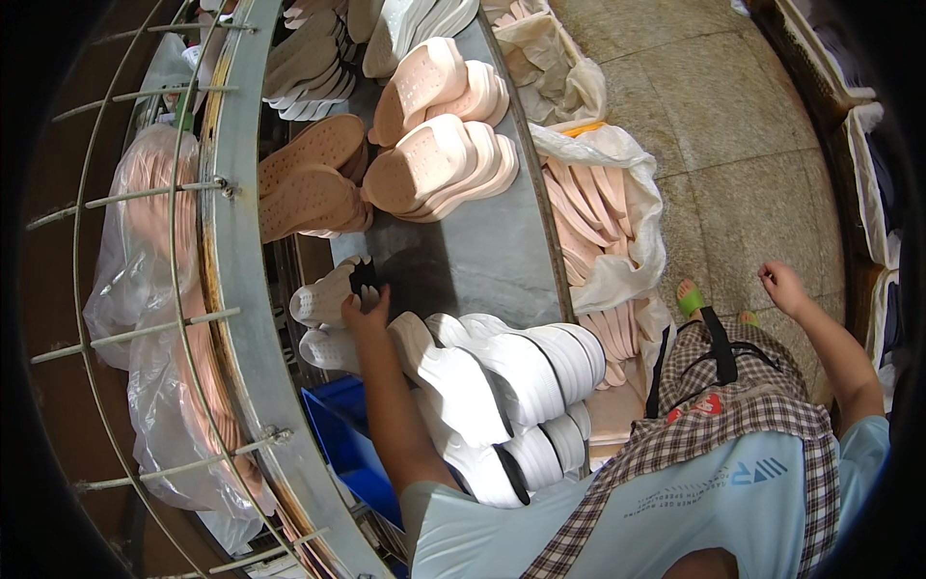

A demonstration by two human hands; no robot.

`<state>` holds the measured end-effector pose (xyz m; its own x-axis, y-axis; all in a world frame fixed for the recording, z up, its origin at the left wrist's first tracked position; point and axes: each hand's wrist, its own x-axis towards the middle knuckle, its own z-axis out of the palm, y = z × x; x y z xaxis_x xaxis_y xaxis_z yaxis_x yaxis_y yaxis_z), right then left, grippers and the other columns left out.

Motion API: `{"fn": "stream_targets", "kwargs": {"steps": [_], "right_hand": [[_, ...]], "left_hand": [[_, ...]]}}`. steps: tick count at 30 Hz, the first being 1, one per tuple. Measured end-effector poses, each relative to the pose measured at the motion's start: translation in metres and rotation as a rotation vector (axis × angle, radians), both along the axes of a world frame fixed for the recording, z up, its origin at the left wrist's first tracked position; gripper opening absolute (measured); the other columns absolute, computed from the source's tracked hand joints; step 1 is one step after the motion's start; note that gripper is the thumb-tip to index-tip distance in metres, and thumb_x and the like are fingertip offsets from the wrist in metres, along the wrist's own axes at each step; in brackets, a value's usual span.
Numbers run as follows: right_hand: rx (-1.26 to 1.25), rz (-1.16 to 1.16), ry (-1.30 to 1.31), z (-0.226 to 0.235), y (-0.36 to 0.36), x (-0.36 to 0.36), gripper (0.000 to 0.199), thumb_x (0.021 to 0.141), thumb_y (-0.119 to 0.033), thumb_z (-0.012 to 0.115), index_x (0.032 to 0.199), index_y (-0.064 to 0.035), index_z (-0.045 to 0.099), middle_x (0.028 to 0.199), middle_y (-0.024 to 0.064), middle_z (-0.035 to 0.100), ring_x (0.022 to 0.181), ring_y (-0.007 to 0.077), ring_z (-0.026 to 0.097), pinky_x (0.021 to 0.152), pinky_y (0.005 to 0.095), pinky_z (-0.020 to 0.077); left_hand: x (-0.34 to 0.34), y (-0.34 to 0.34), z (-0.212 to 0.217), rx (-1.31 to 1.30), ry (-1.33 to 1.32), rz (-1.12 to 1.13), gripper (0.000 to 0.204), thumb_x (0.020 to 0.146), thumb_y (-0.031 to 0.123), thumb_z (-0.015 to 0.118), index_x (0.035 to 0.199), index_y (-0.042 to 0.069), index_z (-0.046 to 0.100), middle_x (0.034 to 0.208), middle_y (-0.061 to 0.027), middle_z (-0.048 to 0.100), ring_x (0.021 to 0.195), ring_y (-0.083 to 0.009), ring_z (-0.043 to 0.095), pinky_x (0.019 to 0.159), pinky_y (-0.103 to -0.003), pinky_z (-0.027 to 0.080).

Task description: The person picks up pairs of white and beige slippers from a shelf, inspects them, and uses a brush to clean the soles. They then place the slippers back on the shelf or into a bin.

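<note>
The left hand (367, 313) reaches over the left edge of the grey surface (463, 265). Its grip is partly open, thumb and fingers parted, at the end of a pale shoe sole (321, 297) with a black part (364, 276). The fingertips meet or nearly meet that black part; whether they have a firm hold on it cannot be told. This sole lies at the left edge, just above another pale sole (328, 349).

The right hand (785, 288) is out over the floor (719, 207), well apart from the surface's right edge. Its fingers bend inward, with nothing visible in the grip; how tightly they close is unclear.

At the near end of the surface, beside the left forearm, white soles (449, 372) lie in overlapping rows, some showing black edges. Toward the far end, two stacks of pink soles (415, 176) sit near the right edge, with tan soles (311, 198) beside them along the left edge. Grey and white soles (410, 39) stand at the far end.

Against the right edge, pink pieces (593, 207) fill a white bag (644, 217). A blue bin (349, 434) sits below the near left corner.
</note>
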<state>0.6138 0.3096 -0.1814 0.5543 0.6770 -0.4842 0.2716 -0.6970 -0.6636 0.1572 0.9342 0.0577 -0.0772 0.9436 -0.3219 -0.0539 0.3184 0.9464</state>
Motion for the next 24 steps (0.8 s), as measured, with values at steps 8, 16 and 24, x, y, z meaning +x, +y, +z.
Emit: {"fn": "stream_targets", "kwargs": {"steps": [8,16,24], "right_hand": [[0.040,0.067,-0.034,0.014,0.029,0.007,0.013,0.082,-0.011,0.055,0.091,-0.0027,0.059,0.091,0.0162,0.059,0.084,0.0334,0.058,0.072,0.0404,0.0462],[0.247,0.219,-0.039,0.018,0.067,0.010,0.017,0.082,-0.012,0.054,0.095,-0.0029,0.060,0.094,0.0152,0.061,0.088,0.0319,0.059,0.076,0.0396,0.0475],[0.501,0.238,0.150,0.066,0.135,0.006,0.022,0.083,-0.016,0.058,0.102,-0.0023,0.060,0.093,0.0112,0.063,0.085,0.0231,0.062,0.075,0.0351,0.0486]], "left_hand": [[0.020,-0.009,0.062,-0.211,-0.538,0.459,0.035,0.081,0.017,0.056,0.111,0.003,0.044,0.112,-0.0175,0.043,0.103,-0.0349,0.047,0.084,-0.048,0.053],[0.083,-0.083,0.123,-0.343,-0.638,0.403,0.036,0.084,0.016,0.056,0.116,0.005,0.045,0.121,-0.0196,0.040,0.112,-0.0366,0.041,0.090,-0.045,0.052],[0.138,-0.201,0.182,-0.430,-0.697,0.125,0.039,0.078,0.013,0.056,0.109,-0.010,0.050,0.118,-0.0266,0.042,0.105,-0.0398,0.046,0.087,-0.043,0.055]]}}
